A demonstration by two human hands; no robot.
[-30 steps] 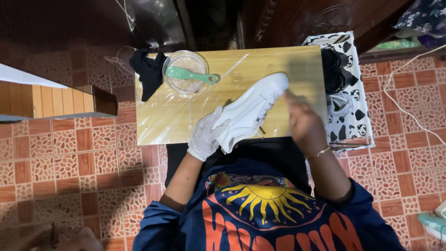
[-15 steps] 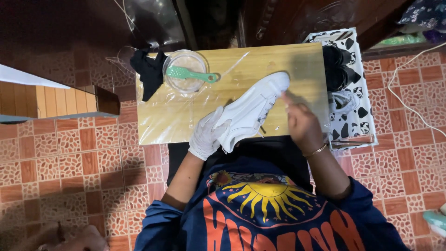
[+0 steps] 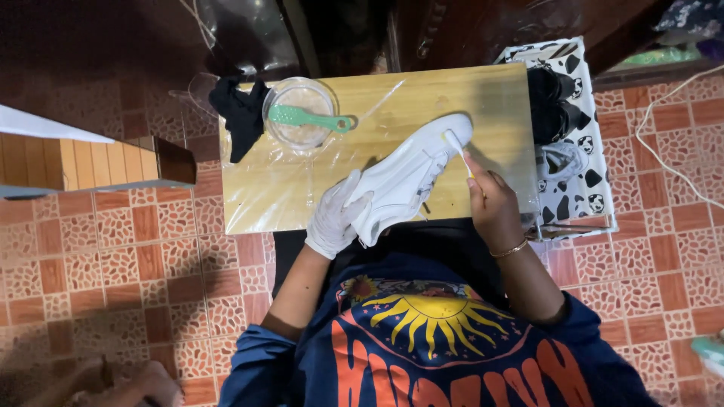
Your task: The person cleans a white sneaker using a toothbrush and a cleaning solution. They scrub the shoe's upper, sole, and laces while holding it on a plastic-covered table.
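Your gloved left hand's fingers [image 3: 343, 203] clasp the white sneaker [image 3: 411, 175], steadying it, while your right hand [image 3: 490, 203] pinches a small brush [image 3: 455, 148] against its toe.

One white leather sneaker [image 3: 407, 177] lies on one wooden table [image 3: 498, 98]. One clear round bowl [image 3: 302, 113] carries one green plastic brush [image 3: 305, 117]. One black cloth [image 3: 240, 113] sits beside it.

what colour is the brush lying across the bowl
Green: the brush rests across the clear bowl, seen in the head view.
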